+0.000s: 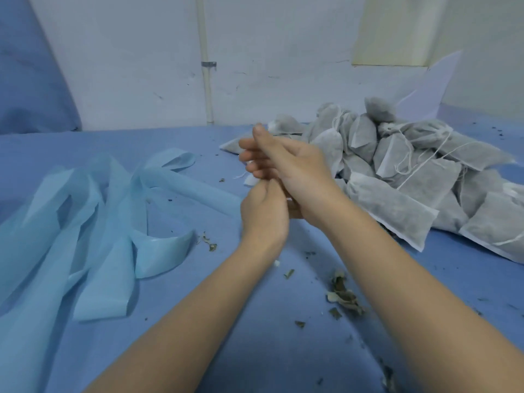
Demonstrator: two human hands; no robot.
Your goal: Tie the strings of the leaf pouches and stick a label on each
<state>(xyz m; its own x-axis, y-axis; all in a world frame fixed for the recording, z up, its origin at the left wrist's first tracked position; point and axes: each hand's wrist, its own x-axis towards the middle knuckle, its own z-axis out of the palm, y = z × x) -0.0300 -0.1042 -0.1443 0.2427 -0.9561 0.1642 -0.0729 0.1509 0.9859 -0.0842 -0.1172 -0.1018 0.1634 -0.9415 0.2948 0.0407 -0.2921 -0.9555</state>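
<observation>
A blue cloth-covered desk (175,279) is lying against a scuffed white wall (136,66) with a thin white pipe (204,52) running down it. A heap of grey non-woven leaf pouches with white strings (397,171) is sitting at the far right edge. Curled light-blue backing strips (93,222) are sprawling along the left edge, and dried leaf crumbs (343,293) are littering the near middle. The left hand (263,211) and right hand (289,163) are meeting above the desk's middle, fingers curled around something white, a thread end (240,175) poking out; exactly what they are holding I cannot tell.
</observation>
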